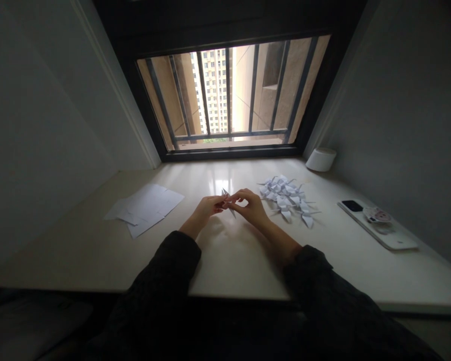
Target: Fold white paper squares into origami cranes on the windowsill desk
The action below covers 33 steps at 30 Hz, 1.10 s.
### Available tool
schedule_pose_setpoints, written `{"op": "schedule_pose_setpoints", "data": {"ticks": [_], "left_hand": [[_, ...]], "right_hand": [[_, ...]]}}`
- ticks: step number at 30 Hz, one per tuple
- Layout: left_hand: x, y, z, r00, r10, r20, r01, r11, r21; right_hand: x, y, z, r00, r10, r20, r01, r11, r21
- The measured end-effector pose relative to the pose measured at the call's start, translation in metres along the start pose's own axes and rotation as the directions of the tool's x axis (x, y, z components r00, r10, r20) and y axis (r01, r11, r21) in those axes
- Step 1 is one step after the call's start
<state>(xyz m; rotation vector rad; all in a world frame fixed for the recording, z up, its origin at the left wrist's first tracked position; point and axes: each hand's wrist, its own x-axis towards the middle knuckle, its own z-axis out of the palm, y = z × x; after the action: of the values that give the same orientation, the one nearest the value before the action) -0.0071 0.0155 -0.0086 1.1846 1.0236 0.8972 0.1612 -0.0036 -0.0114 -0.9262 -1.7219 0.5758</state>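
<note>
Between my two hands is a small piece of folded white paper (224, 192), with thin pointed ends showing above and below the fingers. My left hand (207, 208) is closed, pinching it from the left. From the right, the thumb and forefinger of my right hand (250, 203) pinch the same paper. Its middle is hidden behind the fingertips. To the right of my right hand lies a heap of folded white paper cranes (283, 190), several of them spread towards the front. Flat sheets of white paper (154, 203) lie overlapping to the left.
A white phone (398, 240) with a round cartoon grip lies at the right. Behind it, a white cylindrical object (321, 159) stands against the wall. The pale sill (233, 276) ends in a front edge near my forearms. A barred window (229, 95) is at the back.
</note>
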Motion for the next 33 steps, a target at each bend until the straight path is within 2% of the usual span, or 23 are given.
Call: {"op": "schedule_pose_setpoints", "data": {"ticks": [4,7,12,21,26,30,33], "left_hand": [[0.004,-0.004,-0.002,0.999,-0.047,-0.016,0.046,0.997,-0.055],[0.005,-0.004,-0.002,0.998,-0.052,-0.038,0.050,0.997,-0.059],[0.002,0.001,0.001,0.996,-0.061,-0.066,0.058,0.998,-0.038],[0.000,0.003,0.003,0.995,0.010,-0.096,-0.001,0.995,0.095],[-0.001,0.006,0.003,0.987,0.120,-0.106,-0.102,0.982,0.161],[-0.002,0.005,0.004,0.960,0.261,-0.106,-0.225,0.937,0.268],[-0.003,0.003,0.006,0.940,0.321,-0.116,-0.271,0.908,0.319]], "right_hand": [[0.003,0.009,0.003,0.966,0.230,0.121,-0.256,0.924,0.283],[0.004,0.012,0.003,0.944,0.282,0.173,-0.326,0.885,0.333],[0.003,0.011,0.004,0.960,0.267,0.080,-0.278,0.900,0.335],[0.004,0.014,0.002,0.986,0.151,0.072,-0.165,0.949,0.269],[0.002,0.011,0.005,0.995,0.100,-0.001,-0.097,0.970,0.222],[0.001,0.010,0.006,0.997,0.038,-0.060,-0.026,0.983,0.183],[0.000,0.011,0.006,0.996,0.023,-0.085,-0.008,0.986,0.167]]}}
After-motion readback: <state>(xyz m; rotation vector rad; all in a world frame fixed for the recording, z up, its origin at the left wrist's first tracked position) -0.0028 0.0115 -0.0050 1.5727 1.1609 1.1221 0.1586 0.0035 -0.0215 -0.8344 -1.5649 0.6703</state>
